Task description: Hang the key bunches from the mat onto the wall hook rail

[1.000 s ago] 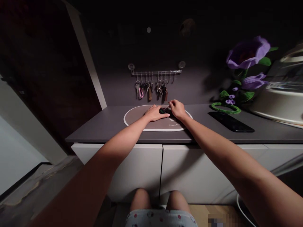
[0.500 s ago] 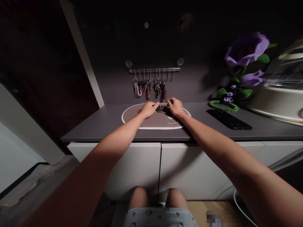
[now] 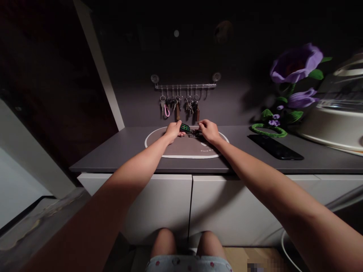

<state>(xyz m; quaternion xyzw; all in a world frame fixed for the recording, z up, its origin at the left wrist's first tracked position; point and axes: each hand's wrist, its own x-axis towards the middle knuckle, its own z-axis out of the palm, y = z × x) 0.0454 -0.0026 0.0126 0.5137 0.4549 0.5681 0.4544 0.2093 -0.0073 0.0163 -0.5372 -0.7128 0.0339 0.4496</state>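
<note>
My left hand (image 3: 173, 132) is closed on a black key fob (image 3: 185, 127) with green-outlined buttons, held over the brown oval mat (image 3: 181, 149). Small metal keys (image 3: 194, 133) lie between my two hands, close to the fob. At their right side is my right hand (image 3: 209, 130), its thumb and fingers pinched together; whatever it holds is too small to name. Behind the mat, a clear rail (image 3: 185, 86) on the wall carries several key bunches, among them one with a pink loop (image 3: 167, 110) and one with a brown tag (image 3: 178, 112).
A black phone (image 3: 275, 146) lies on the grey counter (image 3: 99, 153) at the right. Behind it stand purple flowers (image 3: 300, 64) with a green ring base (image 3: 269, 130). A cream, domed container (image 3: 334, 128) stands at the far right. White cabinet doors (image 3: 159, 204) are below the counter.
The fob's buttons now show beside my left hand, which has shifted slightly left with its fingers turned. My right hand has stayed nearly in place. The whole view has shifted slightly.
</note>
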